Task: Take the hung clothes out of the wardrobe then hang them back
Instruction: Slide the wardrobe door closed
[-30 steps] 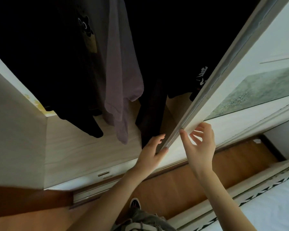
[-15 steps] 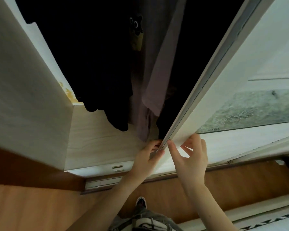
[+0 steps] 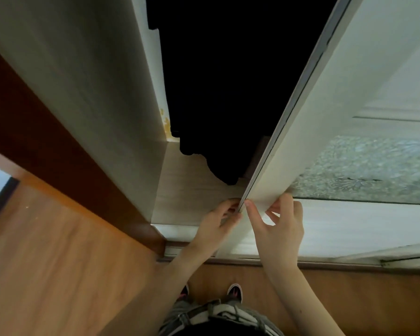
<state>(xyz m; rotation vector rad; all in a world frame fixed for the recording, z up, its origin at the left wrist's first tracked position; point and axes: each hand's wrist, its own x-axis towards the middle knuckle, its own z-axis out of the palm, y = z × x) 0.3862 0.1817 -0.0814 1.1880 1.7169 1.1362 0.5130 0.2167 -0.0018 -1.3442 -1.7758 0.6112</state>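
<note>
At six o'clock, the left hand (image 3: 218,223) curls round the edge of the sliding door (image 3: 313,141) and the right hand (image 3: 280,230) pinches it — seemingly for purchase to slide it. Dark hung clothes (image 3: 228,93) stay inside the wardrobe (image 3: 95,93), twelve o'clock.

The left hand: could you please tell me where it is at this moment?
In the head view, the left hand grips the edge of the sliding door low at centre, just left of the right hand and below the dark hung clothes.
</note>
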